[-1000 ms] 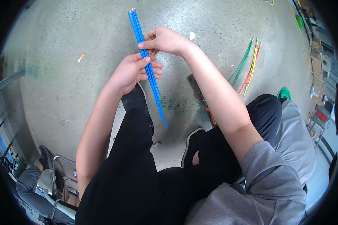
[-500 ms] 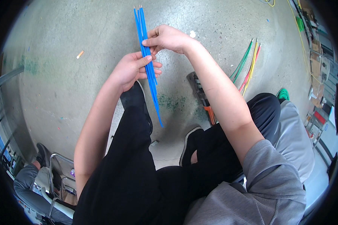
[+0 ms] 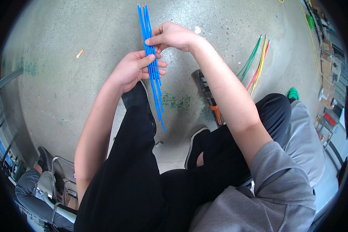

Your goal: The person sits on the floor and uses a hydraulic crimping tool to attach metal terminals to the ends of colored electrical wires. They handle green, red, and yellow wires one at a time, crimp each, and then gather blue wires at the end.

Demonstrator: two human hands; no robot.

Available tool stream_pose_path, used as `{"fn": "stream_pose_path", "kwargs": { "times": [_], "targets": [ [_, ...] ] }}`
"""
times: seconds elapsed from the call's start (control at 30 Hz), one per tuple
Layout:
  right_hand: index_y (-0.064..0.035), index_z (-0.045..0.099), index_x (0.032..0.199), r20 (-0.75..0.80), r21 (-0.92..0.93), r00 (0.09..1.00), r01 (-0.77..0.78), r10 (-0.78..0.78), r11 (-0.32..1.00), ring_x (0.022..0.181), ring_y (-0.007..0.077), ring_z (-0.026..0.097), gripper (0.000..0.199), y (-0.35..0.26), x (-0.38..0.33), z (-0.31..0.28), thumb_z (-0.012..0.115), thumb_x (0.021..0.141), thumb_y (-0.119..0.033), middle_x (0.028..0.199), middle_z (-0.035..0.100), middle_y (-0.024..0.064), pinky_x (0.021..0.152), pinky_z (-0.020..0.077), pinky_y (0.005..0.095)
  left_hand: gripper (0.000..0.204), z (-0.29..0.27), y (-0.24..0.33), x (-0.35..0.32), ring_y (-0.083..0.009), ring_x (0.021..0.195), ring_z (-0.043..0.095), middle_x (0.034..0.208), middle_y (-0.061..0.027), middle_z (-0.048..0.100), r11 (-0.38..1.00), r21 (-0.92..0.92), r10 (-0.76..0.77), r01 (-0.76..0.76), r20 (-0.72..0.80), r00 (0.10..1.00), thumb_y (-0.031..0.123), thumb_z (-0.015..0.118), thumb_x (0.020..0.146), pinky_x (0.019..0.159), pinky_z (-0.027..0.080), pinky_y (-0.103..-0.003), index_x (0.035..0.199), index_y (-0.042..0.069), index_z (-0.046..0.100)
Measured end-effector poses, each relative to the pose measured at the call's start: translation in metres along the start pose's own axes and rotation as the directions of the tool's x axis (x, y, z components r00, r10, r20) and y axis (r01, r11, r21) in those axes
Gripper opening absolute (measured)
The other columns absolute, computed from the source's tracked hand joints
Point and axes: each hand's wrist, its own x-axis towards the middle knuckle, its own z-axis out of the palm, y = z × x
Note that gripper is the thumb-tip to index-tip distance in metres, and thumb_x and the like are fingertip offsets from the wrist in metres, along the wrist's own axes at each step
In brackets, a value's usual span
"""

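Several blue wires with bare metal tips at the far end form a loose bundle, held lengthwise above the floor. My left hand grips the bundle around its middle, thumb on top and the other fingers stretched out beneath. Just beyond it, my right hand pinches the same wires between thumb and fingers. Their near ends hang at uneven lengths past my left shoe. On the floor to the right lies a black and orange tool, partly hidden behind my right forearm.
Green wires, yellow wires and red wires stand out beyond my right arm, their lower ends hidden. A person in grey trousers is close on my right. Another sits by a metal-framed chair at the lower left.
The near ends of the blue wires have spread apart and now sit more unevenly. Both hands have shifted very slightly away from me and keep hold of the bundle.
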Motion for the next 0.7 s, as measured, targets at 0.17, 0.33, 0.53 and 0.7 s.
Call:
{"fn": "stream_pose_path", "kwargs": {
  "times": [0.17, 0.33, 0.53, 0.7],
  "targets": [
    [0.0046, 0.072, 0.097, 0.016, 0.016, 1.000, -0.008, 0.008, 1.000, 0.072, 0.0142, 0.069, 0.021, 0.000, -0.001, 0.001, 0.074, 0.094, -0.017, 0.086, 0.074, 0.0106, 0.073, 0.0592, 0.0283, 0.033, -0.002, -0.001, -0.001, -0.0306, 0.104, 0.074, 0.120, -0.0219, 0.070, 1.000, -0.021, -0.005, 0.005, 0.020, 1.000, 0.023, 0.050, 0.109, 0.088, 0.063, -0.040, 0.130, -0.001, 0.054],
    [0.0058, 0.071, 0.098, 0.015, 0.001, 1.000, 0.007, -0.007, 1.000, 0.074, 0.0147, 0.069, 0.022, 0.002, -0.002, 0.003, 0.071, 0.095, -0.016, 0.087, 0.073, 0.0109, 0.073, 0.0594, 0.0290, 0.032, -0.004, 0.001, -0.003, -0.0326, 0.106, 0.073, 0.121, -0.0229, 0.070, 0.999, -0.048, -0.012, 0.015, 0.057, 0.998, 0.020, 0.049, 0.109, 0.090, 0.062, -0.042, 0.131, -0.002, 0.054],
    [0.0076, 0.071, 0.101, 0.003, 0.000, 1.000, -0.006, 0.006, 1.000, 0.076, 0.0174, 0.070, 0.022, 0.006, -0.006, 0.001, 0.068, 0.095, -0.013, 0.090, 0.073, 0.0121, 0.076, 0.0604, 0.0310, 0.030, 0.001, 0.006, -0.003, -0.0327, 0.106, 0.073, 0.121, -0.0228, 0.070, 0.998, 0.017, -0.054, 0.053, 0.070, 0.996, 0.017, 0.048, 0.108, 0.088, 0.063, -0.042, 0.131, -0.002, 0.054],
    [0.0081, 0.071, 0.102, 0.001, 0.003, 1.000, -0.014, 0.014, 1.000, 0.078, 0.0185, 0.071, 0.022, 0.011, -0.007, -0.001, 0.067, 0.096, -0.013, 0.090, 0.073, 0.0123, 0.078, 0.0608, 0.0318, 0.028, 0.004, 0.008, 0.000, -0.0314, 0.103, 0.074, 0.118, -0.0229, 0.070, 0.997, 0.035, -0.069, 0.067, 0.074, 0.995, 0.016, 0.048, 0.108, 0.086, 0.064, -0.039, 0.129, -0.001, 0.054]
  ]
}}
